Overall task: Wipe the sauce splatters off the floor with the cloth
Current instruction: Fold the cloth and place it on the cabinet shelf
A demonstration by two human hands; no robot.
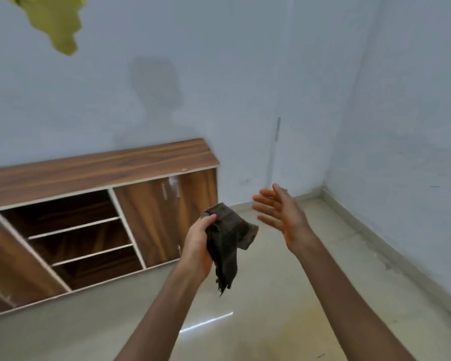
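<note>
Blurred yellow-green fabric (55, 22) noted at top left. Low wooden cabinet (97, 165) set against the wall, middle shelves exposed. Left hand (197, 243) raised, fingers and thumb curled tight round a dark crumpled cloth (227, 243); cloth held in the air, tail hanging, clear of the floor (271, 295). Right hand (281, 217) held just beside it, fingers spread straight, nothing gripped. Faint yellowish patch seen on floor under the forearms

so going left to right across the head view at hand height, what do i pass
wooden cabinet → left hand → cloth it grips → right hand, open and holding nothing → side wall
</note>
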